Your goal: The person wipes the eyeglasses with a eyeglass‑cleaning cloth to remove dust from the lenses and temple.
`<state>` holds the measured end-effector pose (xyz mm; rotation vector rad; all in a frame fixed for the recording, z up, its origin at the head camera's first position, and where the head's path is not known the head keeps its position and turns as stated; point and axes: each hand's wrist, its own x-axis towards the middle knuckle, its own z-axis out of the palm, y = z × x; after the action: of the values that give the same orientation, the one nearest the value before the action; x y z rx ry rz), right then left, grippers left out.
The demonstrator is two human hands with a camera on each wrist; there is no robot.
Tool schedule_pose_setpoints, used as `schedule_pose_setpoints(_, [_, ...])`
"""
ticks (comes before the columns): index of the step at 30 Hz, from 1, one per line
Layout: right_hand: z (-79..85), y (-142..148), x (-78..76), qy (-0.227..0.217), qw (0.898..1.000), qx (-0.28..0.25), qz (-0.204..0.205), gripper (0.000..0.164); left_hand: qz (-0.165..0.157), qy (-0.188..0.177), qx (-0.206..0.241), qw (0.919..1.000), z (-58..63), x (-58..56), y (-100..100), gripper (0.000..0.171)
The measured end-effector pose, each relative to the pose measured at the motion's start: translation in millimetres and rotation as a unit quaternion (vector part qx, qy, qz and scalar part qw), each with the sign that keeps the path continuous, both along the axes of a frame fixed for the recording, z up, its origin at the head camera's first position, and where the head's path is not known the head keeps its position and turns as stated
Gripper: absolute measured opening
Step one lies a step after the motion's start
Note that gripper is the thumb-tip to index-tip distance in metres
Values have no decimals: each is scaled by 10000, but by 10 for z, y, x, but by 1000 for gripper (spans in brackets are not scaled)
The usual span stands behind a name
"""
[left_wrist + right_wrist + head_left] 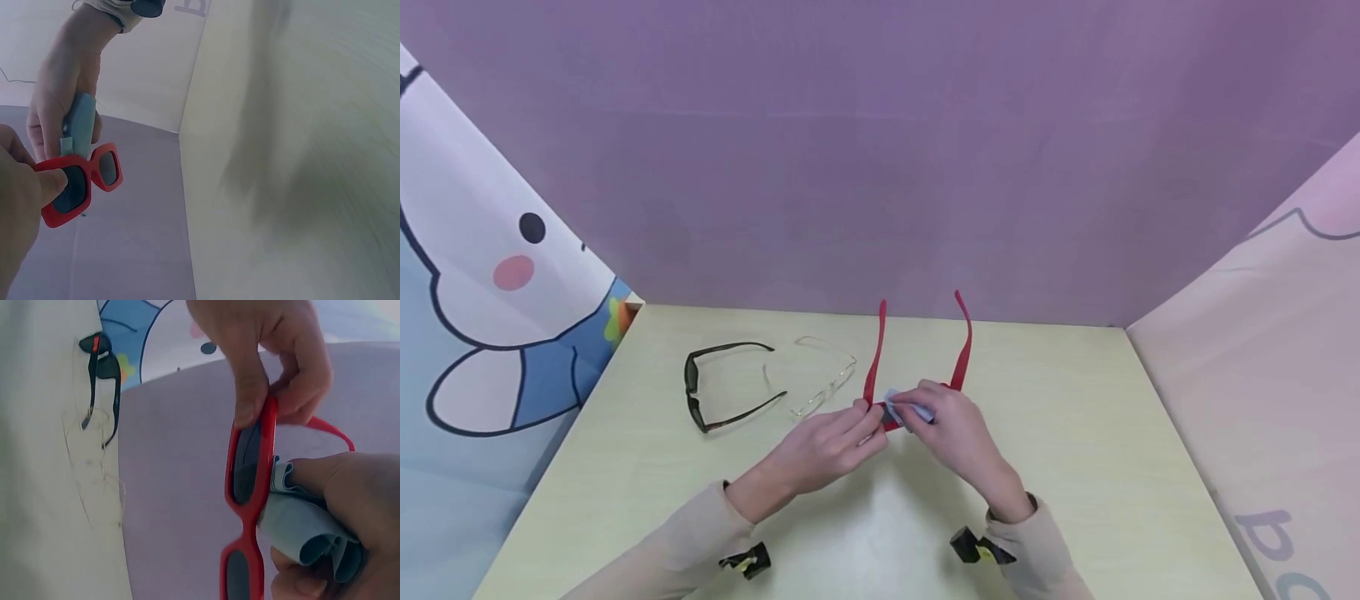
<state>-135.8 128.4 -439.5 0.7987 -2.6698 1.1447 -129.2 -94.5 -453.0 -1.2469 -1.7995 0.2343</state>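
Observation:
Red-framed sunglasses [250,515] with dark lenses are held up over the table, their temples pointing away from me in the head view. My left hand [832,446] pinches one end of the frame, the thumb lying on a lens in the left wrist view. A folded light-blue cloth [300,522] is pinched in my right hand [957,433]. The cloth touches the inner side of the sunglasses near the lens by my left hand. How far the right fingers reach behind the cloth is partly hidden.
Black sunglasses [694,392] lie on the pale table [1075,450] at the left, temples unfolded. Thin-framed clear glasses [826,392] lie between them and my left hand. A purple panel [880,167] stands behind the table, and printed cloth walls [1285,358] flank both sides.

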Motion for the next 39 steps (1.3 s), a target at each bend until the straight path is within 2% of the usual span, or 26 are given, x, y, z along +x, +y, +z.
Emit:
schedule_pose_setpoints(4, [9, -23, 35, -167, 9974, -425, 558, 14, -60, 20, 52, 10000, -9, 4, 12, 23])
schedule_pose_setpoints(6, [17, -31, 47, -195, 9962, -517, 673, 14, -91, 17, 66, 9999, -12, 5, 15, 22])
schedule_pose_setpoints(15, [-8, 12, 12, -104, 9999, 84, -60, 13, 66, 90, -26, 9999, 10, 13, -4, 30])
schedule_pose_setpoints(18, [-16, 11, 25, -120, 9999, 35, 27, 14, 48, 54, -13, 10000, 7, 18, -8, 28])
schedule_pose_setpoints(24, [1, -24, 85, -110, 9981, -304, 532, 15, -43, -79, 11, 10000, -20, 28, 3, 23])
schedule_pose_setpoints(26, [1, -14, 97, -84, 9977, -395, 537, 15, -61, -93, -5, 9999, -22, 32, 6, 22])
schedule_pose_setpoints(29, [-13, 41, 91, 4, 9984, -494, 267, 16, -40, -58, -23, 10000, -12, 30, -5, 22])
schedule_pose_setpoints(34, [-54, 199, 39, 230, 9968, -642, -412, 20, -8, -7, -9, 10000, 26, 31, -34, 29])
schedule_pose_setpoints(39, [-83, 322, 10, 379, 9947, -369, -881, 21, -30, 21, -27, 10000, 50, 44, -45, 29])
